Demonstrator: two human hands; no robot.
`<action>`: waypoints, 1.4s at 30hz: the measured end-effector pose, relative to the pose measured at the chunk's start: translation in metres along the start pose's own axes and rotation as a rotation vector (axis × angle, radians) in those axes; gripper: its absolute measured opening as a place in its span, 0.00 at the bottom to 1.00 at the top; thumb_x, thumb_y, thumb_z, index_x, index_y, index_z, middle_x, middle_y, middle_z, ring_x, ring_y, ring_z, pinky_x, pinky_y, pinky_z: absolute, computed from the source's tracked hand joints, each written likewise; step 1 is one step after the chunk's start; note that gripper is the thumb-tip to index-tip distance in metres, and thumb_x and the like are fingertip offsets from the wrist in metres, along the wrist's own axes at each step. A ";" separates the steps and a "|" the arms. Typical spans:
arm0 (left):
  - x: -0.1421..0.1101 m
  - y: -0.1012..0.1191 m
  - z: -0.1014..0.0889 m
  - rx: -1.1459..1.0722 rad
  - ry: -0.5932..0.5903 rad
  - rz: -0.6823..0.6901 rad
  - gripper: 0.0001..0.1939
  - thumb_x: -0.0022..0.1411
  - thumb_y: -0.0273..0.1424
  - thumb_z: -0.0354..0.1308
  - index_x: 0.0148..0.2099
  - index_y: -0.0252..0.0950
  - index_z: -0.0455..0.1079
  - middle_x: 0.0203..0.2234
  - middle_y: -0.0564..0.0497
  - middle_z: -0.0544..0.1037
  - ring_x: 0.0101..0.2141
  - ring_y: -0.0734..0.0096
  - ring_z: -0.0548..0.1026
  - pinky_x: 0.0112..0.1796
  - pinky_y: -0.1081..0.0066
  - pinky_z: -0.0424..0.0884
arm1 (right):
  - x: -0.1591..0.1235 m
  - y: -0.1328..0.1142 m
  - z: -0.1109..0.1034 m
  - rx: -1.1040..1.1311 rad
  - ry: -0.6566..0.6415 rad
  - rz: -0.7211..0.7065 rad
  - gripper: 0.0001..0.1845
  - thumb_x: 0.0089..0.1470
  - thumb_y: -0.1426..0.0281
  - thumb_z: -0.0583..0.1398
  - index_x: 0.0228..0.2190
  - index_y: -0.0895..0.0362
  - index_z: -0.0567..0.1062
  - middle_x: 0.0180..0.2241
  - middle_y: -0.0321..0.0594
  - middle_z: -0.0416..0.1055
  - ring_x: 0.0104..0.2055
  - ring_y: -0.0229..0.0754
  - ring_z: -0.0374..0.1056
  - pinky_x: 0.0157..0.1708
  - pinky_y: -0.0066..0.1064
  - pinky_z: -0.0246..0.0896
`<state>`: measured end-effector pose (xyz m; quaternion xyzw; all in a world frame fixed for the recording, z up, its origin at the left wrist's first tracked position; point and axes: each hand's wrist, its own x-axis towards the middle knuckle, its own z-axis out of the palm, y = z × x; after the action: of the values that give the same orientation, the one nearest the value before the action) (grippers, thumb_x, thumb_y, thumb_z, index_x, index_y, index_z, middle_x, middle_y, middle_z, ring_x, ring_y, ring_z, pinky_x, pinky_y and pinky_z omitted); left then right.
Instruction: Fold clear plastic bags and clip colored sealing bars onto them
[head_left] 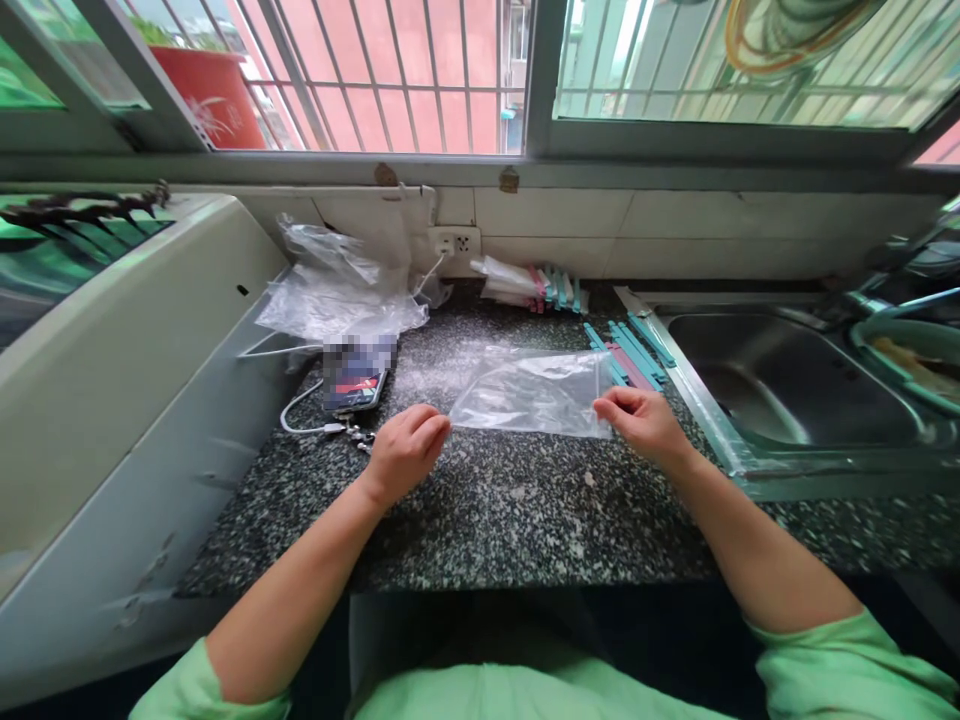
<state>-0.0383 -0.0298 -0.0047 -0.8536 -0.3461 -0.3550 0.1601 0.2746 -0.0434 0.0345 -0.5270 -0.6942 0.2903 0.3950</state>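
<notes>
A clear plastic bag (525, 395) is stretched flat just over the speckled countertop (517, 520). At its near left corner, my left hand (409, 450) pinches the edge between thumb and fingers. My right hand (641, 420) grips the bag's right end the same way. Beyond my right hand lie several loose teal bag clips (637, 345) and a pink clip (630, 366). Farther back rests a bundle of rolled plastic bags (514, 285) with teal and pink clips on it.
A phone (360, 390) with a white cable (289, 418) lies left of my left hand. Behind it is a pile of clear plastic bags (337, 290). A steel sink (787, 380) is on the right, a wall socket (455, 242) at the back, and a white raised unit (150, 350) on the left.
</notes>
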 end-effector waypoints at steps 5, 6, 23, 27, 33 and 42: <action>0.000 -0.003 -0.002 -0.040 0.025 -0.084 0.05 0.60 0.26 0.51 0.32 0.36 0.65 0.25 0.51 0.71 0.27 0.74 0.69 0.29 0.75 0.67 | 0.002 0.002 -0.002 0.026 0.036 -0.001 0.25 0.46 0.49 0.57 0.18 0.58 0.67 0.15 0.31 0.57 0.19 0.31 0.51 0.19 0.26 0.47; -0.001 -0.004 -0.002 -0.048 0.027 -0.104 0.05 0.60 0.25 0.51 0.32 0.36 0.65 0.25 0.51 0.71 0.27 0.74 0.69 0.30 0.75 0.67 | 0.001 0.002 -0.002 0.014 0.005 -0.035 0.25 0.46 0.48 0.57 0.19 0.58 0.68 0.16 0.33 0.59 0.19 0.32 0.52 0.19 0.26 0.49; 0.000 -0.005 -0.004 -0.125 0.094 -0.241 0.04 0.59 0.25 0.52 0.31 0.36 0.65 0.25 0.52 0.69 0.27 0.73 0.69 0.30 0.74 0.68 | -0.017 -0.012 0.011 -0.180 -0.002 -0.491 0.09 0.51 0.68 0.58 0.21 0.56 0.72 0.21 0.37 0.66 0.25 0.37 0.62 0.26 0.30 0.59; -0.001 -0.005 -0.003 -0.157 0.094 -0.213 0.04 0.59 0.25 0.52 0.32 0.36 0.65 0.25 0.52 0.69 0.27 0.74 0.69 0.30 0.75 0.68 | -0.014 -0.006 0.016 -0.222 0.097 -0.475 0.07 0.51 0.72 0.57 0.23 0.56 0.71 0.22 0.37 0.66 0.27 0.38 0.63 0.28 0.31 0.60; 0.000 -0.007 -0.006 -0.132 0.088 -0.263 0.04 0.59 0.25 0.51 0.32 0.36 0.65 0.25 0.52 0.69 0.27 0.74 0.68 0.29 0.75 0.67 | -0.007 -0.001 0.008 -0.211 0.244 -0.443 0.08 0.52 0.72 0.55 0.23 0.56 0.67 0.23 0.36 0.62 0.27 0.37 0.60 0.27 0.30 0.58; 0.000 -0.011 -0.005 -0.063 0.081 -0.226 0.03 0.59 0.25 0.51 0.34 0.37 0.64 0.27 0.51 0.69 0.30 0.71 0.69 0.33 0.72 0.68 | -0.012 0.002 0.007 -0.276 0.327 -0.528 0.06 0.52 0.72 0.56 0.24 0.55 0.69 0.24 0.38 0.65 0.28 0.39 0.64 0.28 0.31 0.61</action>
<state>-0.0485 -0.0246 -0.0005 -0.7987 -0.4221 -0.4156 0.1060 0.2714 -0.0540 0.0265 -0.4173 -0.7669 -0.0073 0.4876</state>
